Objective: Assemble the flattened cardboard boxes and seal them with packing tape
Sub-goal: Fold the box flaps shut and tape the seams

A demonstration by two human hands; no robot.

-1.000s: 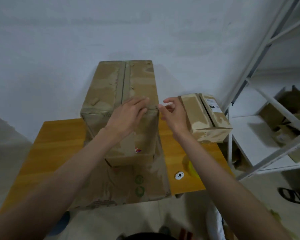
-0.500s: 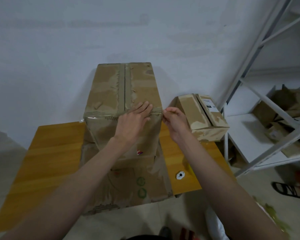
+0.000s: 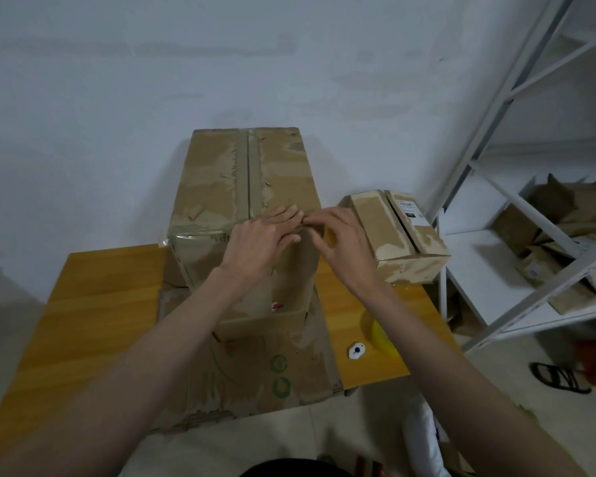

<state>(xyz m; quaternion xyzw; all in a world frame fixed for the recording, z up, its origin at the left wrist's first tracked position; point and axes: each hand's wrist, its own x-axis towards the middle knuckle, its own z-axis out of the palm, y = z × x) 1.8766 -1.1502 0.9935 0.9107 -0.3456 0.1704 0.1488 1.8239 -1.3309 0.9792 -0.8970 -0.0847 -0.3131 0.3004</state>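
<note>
Your wooden worktop (image 3: 93, 304) meets a grey wall; your left hand (image 3: 262, 235) presses the tall box (image 3: 245, 180) flat, your right hand (image 3: 341, 235) pinches its taped edge.

A wooden table (image 3: 93, 304) with an orange-brown top is standing against a pale grey wall (image 3: 117, 80). A small white round object (image 3: 356, 351) with a dark centre is lying on the table near its right front corner. To the right, a white metal shelving rack (image 3: 489, 139) is standing on the floor, its slanted braces crossing the shelves. A dark sandal (image 3: 561, 376) is lying on the floor beside the rack's front leg.
</note>
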